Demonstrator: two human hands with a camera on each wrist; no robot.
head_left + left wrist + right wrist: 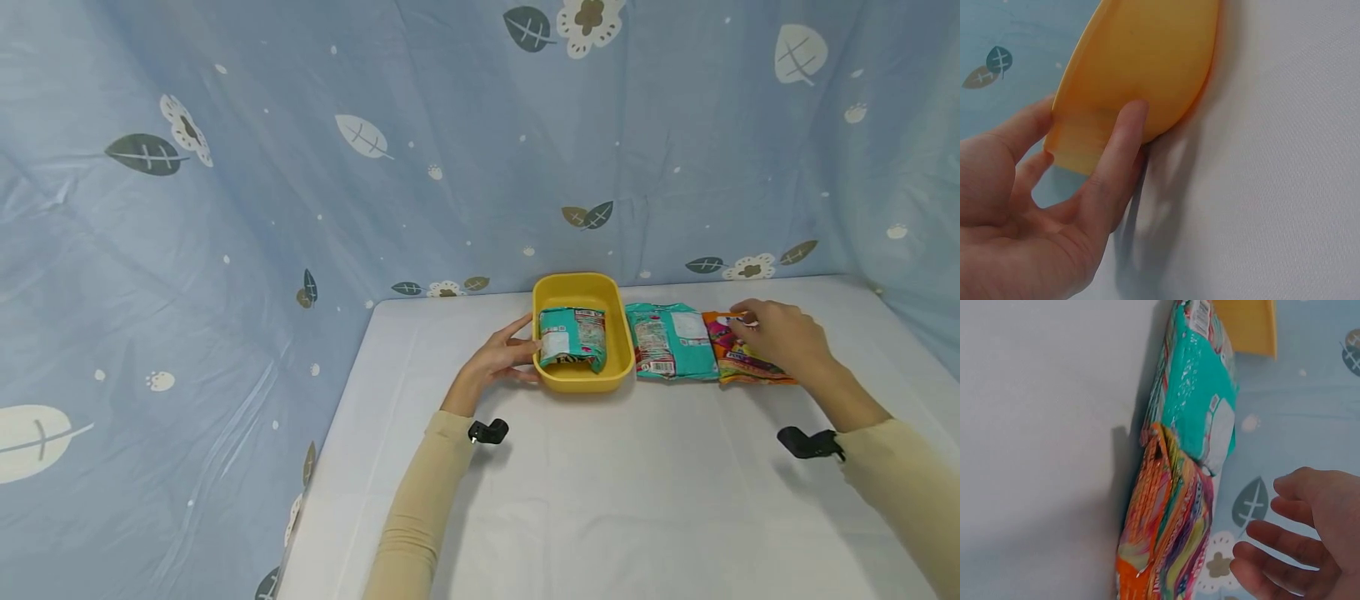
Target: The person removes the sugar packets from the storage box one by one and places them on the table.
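At the back of the table my left hand (504, 354) holds a yellow plastic tub (588, 385) by its left side. One fingertip overlaps the rim, and another finger (1124, 134) lies along the outer wall. Inside the tub is a crinkled teal packet (573, 333) with a white label. A second teal packet (678, 346) lies flat just right of the tub. Beside it is an orange, multicoloured packet (738, 358), partly covered from above by my right hand (787, 337). In the right wrist view that hand has loosely bent fingers (1282, 540), with a gap between them and the packet.
A white cloth (600, 500) covers the table. Behind and to the left hangs a blue curtain (465, 150) with leaf and flower prints, close behind the tub and packets. Small black devices sit at both wrists.
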